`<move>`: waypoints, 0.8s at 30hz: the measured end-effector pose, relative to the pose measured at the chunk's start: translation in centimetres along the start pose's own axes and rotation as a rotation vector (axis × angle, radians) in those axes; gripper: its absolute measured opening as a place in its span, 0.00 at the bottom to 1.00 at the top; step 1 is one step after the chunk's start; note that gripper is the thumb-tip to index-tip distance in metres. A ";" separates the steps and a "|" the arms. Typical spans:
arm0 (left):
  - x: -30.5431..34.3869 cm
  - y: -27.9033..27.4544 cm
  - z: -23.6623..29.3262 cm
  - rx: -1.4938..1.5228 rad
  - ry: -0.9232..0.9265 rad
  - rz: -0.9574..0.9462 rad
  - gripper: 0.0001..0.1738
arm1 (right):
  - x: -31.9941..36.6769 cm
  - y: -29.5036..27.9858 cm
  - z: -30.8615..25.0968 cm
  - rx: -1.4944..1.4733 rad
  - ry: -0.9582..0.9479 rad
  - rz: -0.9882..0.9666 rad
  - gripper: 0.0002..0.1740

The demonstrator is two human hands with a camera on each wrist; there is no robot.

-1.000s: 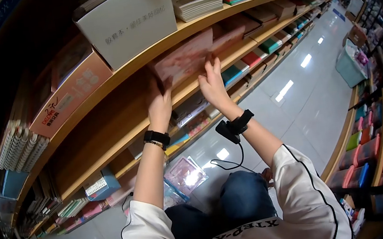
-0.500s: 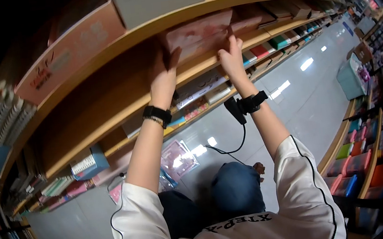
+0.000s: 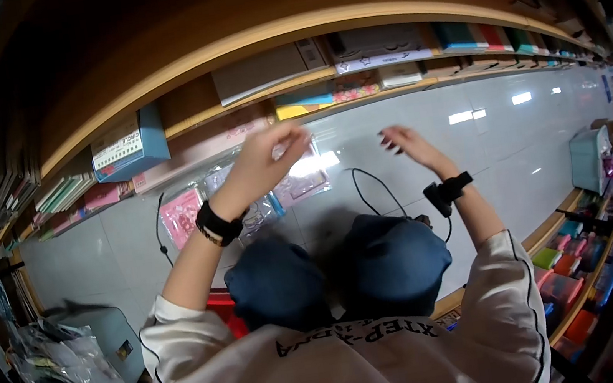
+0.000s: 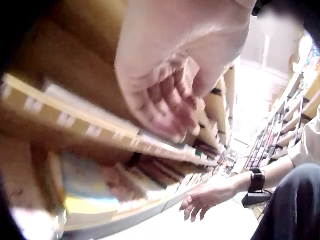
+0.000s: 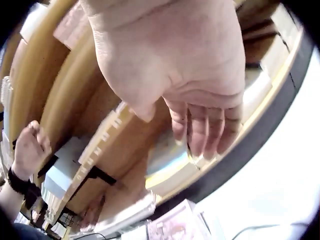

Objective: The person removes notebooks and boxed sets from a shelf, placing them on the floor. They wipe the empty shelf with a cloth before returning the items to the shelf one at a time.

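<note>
The left hand (image 3: 264, 166), at ten o'clock in the head view, and the right hand (image 3: 413, 150), at two o'clock, both show relaxed, loosely open fingers, while the pinkish packet (image 3: 300, 186) lies on the floor (image 3: 435, 109) at twelve o'clock from the knees (image 3: 393, 261), its print obscured by glare.

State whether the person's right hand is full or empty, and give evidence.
Empty: the right hand shows its palm and loosely bent fingers, with nothing in them.
</note>
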State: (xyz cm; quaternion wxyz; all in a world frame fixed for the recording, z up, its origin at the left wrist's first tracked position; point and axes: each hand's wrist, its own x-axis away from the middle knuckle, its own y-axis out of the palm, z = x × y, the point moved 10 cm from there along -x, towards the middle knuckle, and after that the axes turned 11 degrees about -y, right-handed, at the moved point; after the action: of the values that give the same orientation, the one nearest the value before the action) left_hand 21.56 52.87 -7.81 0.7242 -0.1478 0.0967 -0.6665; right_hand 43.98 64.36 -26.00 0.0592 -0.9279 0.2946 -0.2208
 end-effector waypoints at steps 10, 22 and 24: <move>10.2 10.8 -29.9 -0.535 -0.598 -0.283 0.44 | -5.4 16.8 10.4 -0.134 0.188 -0.136 0.49; 11.0 13.1 -32.6 -0.406 -0.715 -0.439 0.53 | -7.5 20.5 16.7 -0.554 0.321 -0.058 0.60; 11.2 13.1 -32.9 -0.431 -0.766 -0.423 0.54 | -6.8 20.1 15.3 -0.577 0.305 -0.012 0.57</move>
State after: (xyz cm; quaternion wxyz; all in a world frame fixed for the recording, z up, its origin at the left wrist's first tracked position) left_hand 23.80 39.87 -42.49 0.5095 -0.5454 -0.0730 -0.6615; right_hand 35.37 51.54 -47.11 -0.2525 -0.8642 0.3452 -0.2651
